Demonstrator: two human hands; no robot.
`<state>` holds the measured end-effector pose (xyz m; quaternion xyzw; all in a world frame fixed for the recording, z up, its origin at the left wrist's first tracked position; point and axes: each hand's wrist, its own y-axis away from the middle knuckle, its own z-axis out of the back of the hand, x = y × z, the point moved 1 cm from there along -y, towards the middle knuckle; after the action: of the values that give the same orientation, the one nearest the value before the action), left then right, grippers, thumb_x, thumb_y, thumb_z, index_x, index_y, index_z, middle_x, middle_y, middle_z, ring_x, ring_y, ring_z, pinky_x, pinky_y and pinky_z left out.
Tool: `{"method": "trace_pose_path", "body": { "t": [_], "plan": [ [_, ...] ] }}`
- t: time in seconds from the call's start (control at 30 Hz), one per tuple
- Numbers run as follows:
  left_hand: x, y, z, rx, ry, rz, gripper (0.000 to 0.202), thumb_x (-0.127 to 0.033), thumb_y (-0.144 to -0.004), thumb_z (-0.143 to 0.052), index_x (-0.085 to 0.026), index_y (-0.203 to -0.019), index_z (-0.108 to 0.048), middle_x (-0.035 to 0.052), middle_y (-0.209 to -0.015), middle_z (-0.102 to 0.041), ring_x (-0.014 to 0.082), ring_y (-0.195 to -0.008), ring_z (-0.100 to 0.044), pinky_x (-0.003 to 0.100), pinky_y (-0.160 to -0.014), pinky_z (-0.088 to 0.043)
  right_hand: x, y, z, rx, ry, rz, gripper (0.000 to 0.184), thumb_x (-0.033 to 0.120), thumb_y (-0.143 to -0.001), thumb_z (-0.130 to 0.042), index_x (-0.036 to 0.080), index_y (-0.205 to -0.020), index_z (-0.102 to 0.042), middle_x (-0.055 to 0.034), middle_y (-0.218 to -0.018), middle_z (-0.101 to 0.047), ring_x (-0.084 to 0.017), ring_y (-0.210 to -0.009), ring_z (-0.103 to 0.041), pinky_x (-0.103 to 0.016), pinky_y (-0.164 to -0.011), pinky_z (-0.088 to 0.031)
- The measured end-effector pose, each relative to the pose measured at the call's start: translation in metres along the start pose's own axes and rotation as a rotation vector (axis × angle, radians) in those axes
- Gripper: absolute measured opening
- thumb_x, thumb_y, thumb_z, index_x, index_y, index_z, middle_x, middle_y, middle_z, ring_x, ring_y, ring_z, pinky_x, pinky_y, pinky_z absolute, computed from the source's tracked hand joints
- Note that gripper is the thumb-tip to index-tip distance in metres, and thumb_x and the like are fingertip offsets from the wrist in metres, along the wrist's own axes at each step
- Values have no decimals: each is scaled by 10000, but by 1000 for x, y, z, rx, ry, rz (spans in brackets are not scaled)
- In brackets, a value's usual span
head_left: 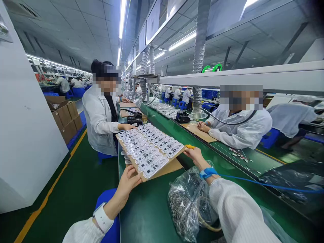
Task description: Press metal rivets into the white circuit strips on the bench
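Observation:
A brown cardboard tray [174, 165] loaded with several rows of white oval parts [149, 148] is raised and tilted above the green bench. My left hand [128, 185] grips its near left corner from below, fingers closed on the board. My right hand [194, 155] holds its right edge and also pinches a small yellow tool [189, 146]. A blue wrist strap [208, 172] with a blue cord circles my right wrist. A co-worker in a white coat touches the tray's far end with one hand [128, 127].
A clear plastic bag of small metal parts [186, 200] lies under my right forearm. A seated co-worker [240, 130] works at a brown board across the green conveyor [227, 158]. Cardboard boxes [66, 118] stand by the left aisle. A blue stool [109, 202] sits below.

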<state>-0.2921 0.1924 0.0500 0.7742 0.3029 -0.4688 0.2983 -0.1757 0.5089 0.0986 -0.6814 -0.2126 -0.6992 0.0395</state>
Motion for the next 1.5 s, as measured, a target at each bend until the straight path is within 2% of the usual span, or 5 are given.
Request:
{"method": "trace_pose_path", "body": {
  "t": [0.4, 0.63, 0.77, 1.13, 1.5],
  "plan": [
    [-45, 21, -10, -135, 170, -9, 440, 37, -781, -630, -184, -1134, -488, 84, -1087, -663, 152, -826, -692, 215, -663, -583, 14, 23, -23, -9, -188, -15, 199, 268, -912, -584, 137, -1062, -581, -37, -978, -616, -132, -762, -617, -279, -630, -549],
    [-47, 11, -11, -118, 375, 68, 225, -139, -986, -334, -127, -1117, -517, 84, -985, -653, 147, -734, -675, 261, -626, -570, 21, 36, -30, -8, -317, -6, 181, 245, -914, -579, 138, -1061, -578, -33, -964, -617, -123, -742, -615, -261, -608, -547],
    [-31, -12, -17, -129, 491, 182, 240, -260, -960, -496, -124, -1154, -533, 74, -1034, -616, 150, -795, -640, 295, -663, -559, 29, 42, -35, -7, -364, 1, 176, 228, -912, -580, 135, -1061, -575, -30, -962, -614, -120, -736, -613, -256, -604, -546],
    [-46, -10, -50, 255, 891, 256, 626, -485, -968, -18, -191, -1477, -232, 142, -1419, -437, 309, -1260, -473, 530, -991, -447, 35, 59, -45, 68, -392, -16, 123, 201, -908, -584, 126, -1004, -589, -20, -920, -620, -113, -718, -615, -247, -598, -548],
    [-65, -29, -71, 413, 916, 191, 614, -351, -952, -18, -110, -1479, -222, 134, -1421, -437, 277, -1291, -446, 496, -1001, -458, 10, 72, -39, 107, -231, 30, 83, 138, -868, -599, 131, -944, -564, 12, -825, -585, -93, -641, -581, -213, -535, -510]
  ]
}}
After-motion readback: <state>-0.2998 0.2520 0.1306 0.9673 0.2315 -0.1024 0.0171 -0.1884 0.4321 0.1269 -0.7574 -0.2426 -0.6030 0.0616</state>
